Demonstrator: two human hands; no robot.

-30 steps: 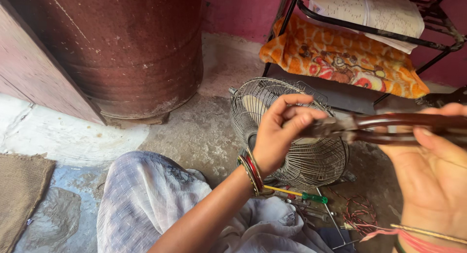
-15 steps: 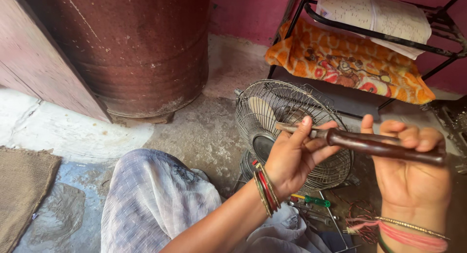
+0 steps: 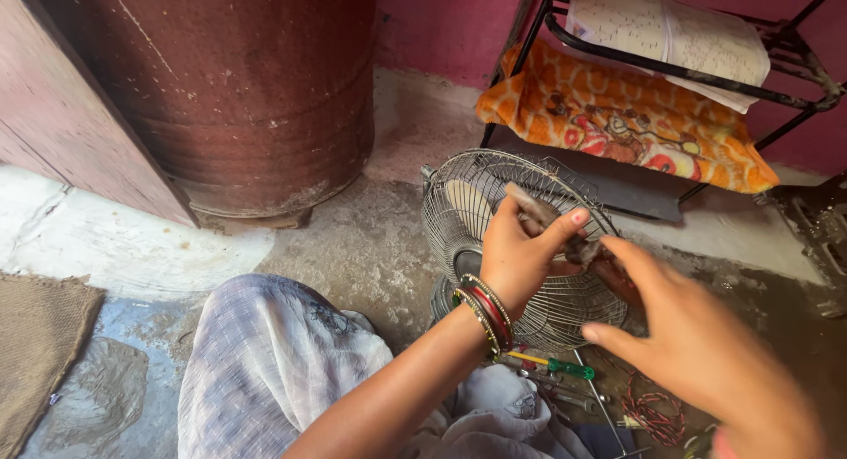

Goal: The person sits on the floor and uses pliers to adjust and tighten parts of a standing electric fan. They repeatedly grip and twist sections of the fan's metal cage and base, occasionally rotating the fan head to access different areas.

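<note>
brown and slim, the tool (image 3: 551, 228) slants up-left over the fan grille (image 3: 494, 203). left hand (image 3: 516, 256) fingers grasp it; right hand (image 3: 697, 344) hovers nearby, fingers released.

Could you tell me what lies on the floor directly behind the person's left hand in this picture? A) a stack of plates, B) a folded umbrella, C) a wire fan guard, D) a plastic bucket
C: the left hand, gripping a dark rod-like tool, is seen against the round wire fan guard lying on the concrete floor.
</note>
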